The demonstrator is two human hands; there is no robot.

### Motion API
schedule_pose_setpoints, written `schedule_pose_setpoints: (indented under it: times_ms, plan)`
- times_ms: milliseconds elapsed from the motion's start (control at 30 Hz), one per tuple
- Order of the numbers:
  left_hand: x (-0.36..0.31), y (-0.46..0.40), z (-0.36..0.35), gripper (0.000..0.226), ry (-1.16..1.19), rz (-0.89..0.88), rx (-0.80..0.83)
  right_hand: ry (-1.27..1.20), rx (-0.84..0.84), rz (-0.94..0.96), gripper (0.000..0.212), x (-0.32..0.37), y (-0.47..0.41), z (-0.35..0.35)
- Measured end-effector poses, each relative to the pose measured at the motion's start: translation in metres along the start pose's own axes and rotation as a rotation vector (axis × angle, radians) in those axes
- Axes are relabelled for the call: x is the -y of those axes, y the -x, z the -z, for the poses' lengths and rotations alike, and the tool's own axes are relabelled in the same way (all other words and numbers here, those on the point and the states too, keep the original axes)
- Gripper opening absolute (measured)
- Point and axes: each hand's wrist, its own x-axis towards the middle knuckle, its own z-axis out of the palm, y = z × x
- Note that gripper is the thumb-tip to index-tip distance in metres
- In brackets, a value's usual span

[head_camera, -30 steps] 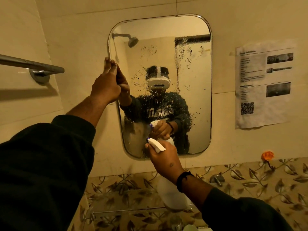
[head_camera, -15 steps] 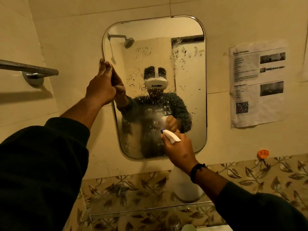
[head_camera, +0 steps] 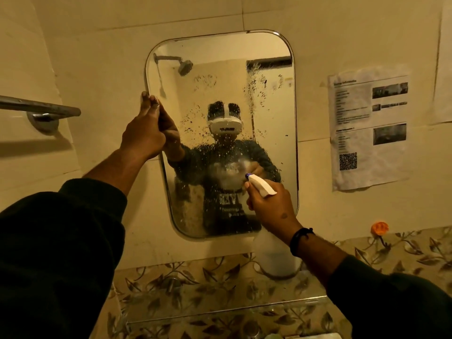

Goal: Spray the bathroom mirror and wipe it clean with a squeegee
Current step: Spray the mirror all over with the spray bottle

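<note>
Glass is what the mirror (head_camera: pixel 227 99) is made of, so it is hard, smooth and easy to break, and I think it is slippery now because drops of spray sit all over its middle and lower part. It hangs on the far wall, above a shelf (head_camera: pixel 220 311). The safe place to hold it is the edge, not the wet face.

The left hand (head_camera: pixel 144 133) is closed on the mirror's left edge, fingers pinching the rim, and seems to steady it.

The right hand (head_camera: pixel 271 206) is wrapped tight round the spray bottle (head_camera: pixel 278 255), with its white nozzle (head_camera: pixel 260 185) pointing at the glass, very near the lower right part. The bottle looks like light plastic (maybe slick if wet), best held at the neck.

No squeegee shows anywhere.
</note>
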Motion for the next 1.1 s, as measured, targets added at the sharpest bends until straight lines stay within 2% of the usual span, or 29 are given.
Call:
schedule_pose_setpoints:
  times_ms: [167, 333, 500, 633, 800, 1100]
  plan:
    - [0.002, -0.001, -0.001, 0.079, -0.002, -0.004, 0.003, 0.081, -0.082, 0.048, 0.027, 0.006, -0.008, -0.002]
    - [0.004, -0.002, -0.001, 0.08, 0.007, -0.007, 0.005, 0.017, -0.039, 0.055, 0.026, 0.014, -0.017, -0.003]
    - [0.004, -0.002, -0.003, 0.08, 0.008, -0.012, 0.003, 0.031, -0.093, 0.118, 0.019, 0.021, -0.028, -0.007]
    - [0.005, -0.002, -0.003, 0.079, 0.003, -0.013, -0.001, -0.061, -0.034, 0.046, 0.021, 0.024, -0.038, -0.01]
    - [0.004, 0.0, -0.003, 0.079, 0.006, -0.011, -0.004, 0.076, -0.107, 0.079, 0.029, 0.025, -0.041, -0.007]
    - [0.005, -0.002, -0.005, 0.078, -0.006, -0.024, -0.013, 0.006, 0.068, 0.101, 0.035, 0.041, -0.043, -0.001]
